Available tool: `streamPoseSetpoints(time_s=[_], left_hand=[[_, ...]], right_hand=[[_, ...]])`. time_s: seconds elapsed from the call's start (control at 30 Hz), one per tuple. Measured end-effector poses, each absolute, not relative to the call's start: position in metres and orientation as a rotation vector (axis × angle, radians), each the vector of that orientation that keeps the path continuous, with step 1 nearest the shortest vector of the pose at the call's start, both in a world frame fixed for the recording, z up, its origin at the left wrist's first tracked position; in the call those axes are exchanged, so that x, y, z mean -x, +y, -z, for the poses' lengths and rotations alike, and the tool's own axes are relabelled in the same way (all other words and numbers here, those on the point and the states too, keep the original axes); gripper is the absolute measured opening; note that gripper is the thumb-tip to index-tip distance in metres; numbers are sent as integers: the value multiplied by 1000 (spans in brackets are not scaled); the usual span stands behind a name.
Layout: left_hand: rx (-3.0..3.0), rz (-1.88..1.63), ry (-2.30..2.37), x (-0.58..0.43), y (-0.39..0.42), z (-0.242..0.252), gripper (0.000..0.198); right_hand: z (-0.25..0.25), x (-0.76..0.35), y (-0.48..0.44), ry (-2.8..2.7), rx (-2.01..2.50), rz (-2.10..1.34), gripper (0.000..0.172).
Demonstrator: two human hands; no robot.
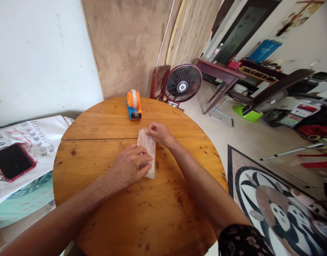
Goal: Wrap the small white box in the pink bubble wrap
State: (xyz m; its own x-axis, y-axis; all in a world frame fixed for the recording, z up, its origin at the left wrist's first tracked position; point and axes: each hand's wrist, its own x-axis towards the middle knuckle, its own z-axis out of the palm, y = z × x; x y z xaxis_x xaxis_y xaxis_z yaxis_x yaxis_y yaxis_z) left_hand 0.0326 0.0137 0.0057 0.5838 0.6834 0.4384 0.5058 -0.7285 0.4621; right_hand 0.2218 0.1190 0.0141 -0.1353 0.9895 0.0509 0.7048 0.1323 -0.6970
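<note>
On the round wooden table (99,206) lies a narrow, flat packet of bubble wrap (148,143), pale and see-through. What it contains, if anything, cannot be made out. My left hand (130,163) lies across its lower half, fingers curled over it and thumb at its near end. At the packet's far right corner, my right hand (162,134) pinches the edge between thumb and fingertips. Beyond both hands stands an orange and blue tape dispenser (134,105) with a roll of clear tape; neither hand touches it.
A phone with a red case (14,161) rests on white printed sacks (46,137) at the left. Behind the table are a fan (182,85) and a red wooden chair (158,83). On the right, a panda-patterned mat (272,199) covers part of the floor.
</note>
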Motion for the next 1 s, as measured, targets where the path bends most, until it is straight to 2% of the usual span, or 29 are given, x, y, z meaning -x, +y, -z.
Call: streamPoseSetpoints(time_s=[0.2,0.57,0.67,0.83,1.0], left_hand=[[-2416,-744,1125,-33,11,-12,25],[-2383,-699,1227,-33,12,-13,16],[-2379,-690,1419,-34,7,-17,15],[-2129,-708,1681,-36,-2,-13,30],[-1941,-901,1515,-35,-3,-5,52]], right_hand=[[-10,-217,115,-1683,1434,-882,20],[-48,-210,67,-1679,1264,-862,29],[-53,-208,51,-1664,1243,-884,29],[-55,-206,29,-1650,1190,-906,24],[-51,-204,6,-1592,1163,-954,17]])
